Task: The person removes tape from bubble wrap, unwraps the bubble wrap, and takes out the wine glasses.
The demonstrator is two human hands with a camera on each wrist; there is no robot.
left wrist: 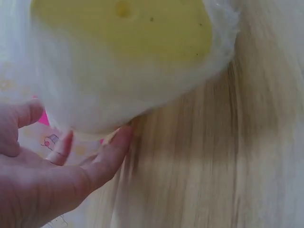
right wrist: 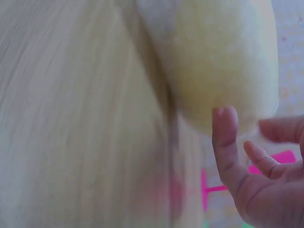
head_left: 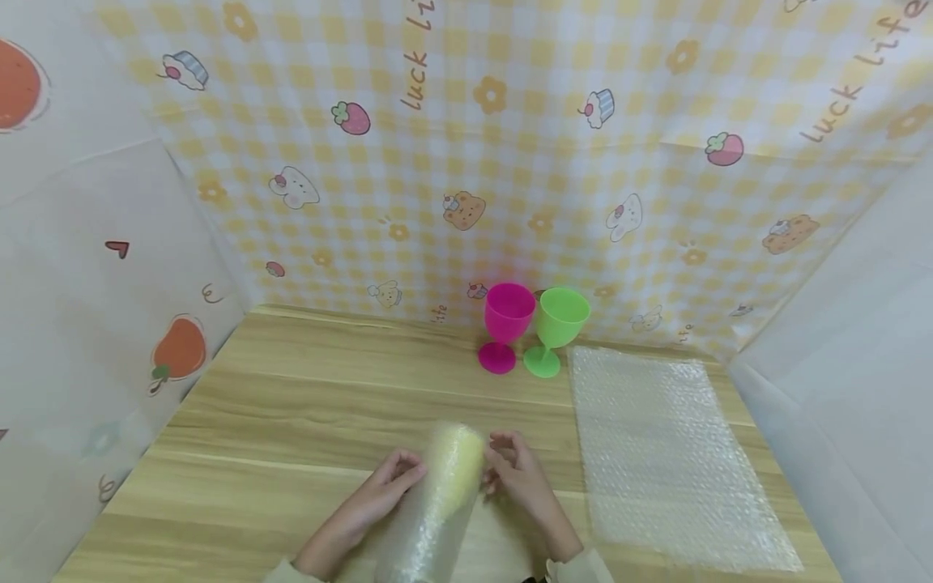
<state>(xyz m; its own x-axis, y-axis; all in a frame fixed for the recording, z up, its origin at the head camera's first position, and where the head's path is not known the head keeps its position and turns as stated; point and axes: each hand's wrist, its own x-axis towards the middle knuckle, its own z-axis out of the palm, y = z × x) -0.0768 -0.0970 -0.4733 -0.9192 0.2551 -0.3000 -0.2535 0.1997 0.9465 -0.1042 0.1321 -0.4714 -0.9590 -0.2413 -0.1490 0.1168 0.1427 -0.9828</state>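
A yellow thing (head_left: 462, 461) lies inside a roll of clear bubble wrap (head_left: 419, 538) at the front middle of the table in the head view. The roll slants toward the lower edge and is blurred. At its left side my left hand (head_left: 379, 498) has relaxed fingers, the fingertips right at the wrap. My right hand (head_left: 523, 478) is on the other side, its fingers loosely bent near the roll's far end. In the left wrist view, yellow (left wrist: 156, 33) shows through the wrap above the fingers. Slightly bent fingers (right wrist: 225, 137) overlap the roll's end in the right wrist view.
A pink goblet (head_left: 508, 312) and a green goblet (head_left: 563, 320) stand upright side by side at the table's back. To the right, a flat bubble wrap sheet (head_left: 670, 461) lies on the wooden table (head_left: 291, 389). Patterned cloth (head_left: 408, 178) hangs behind.
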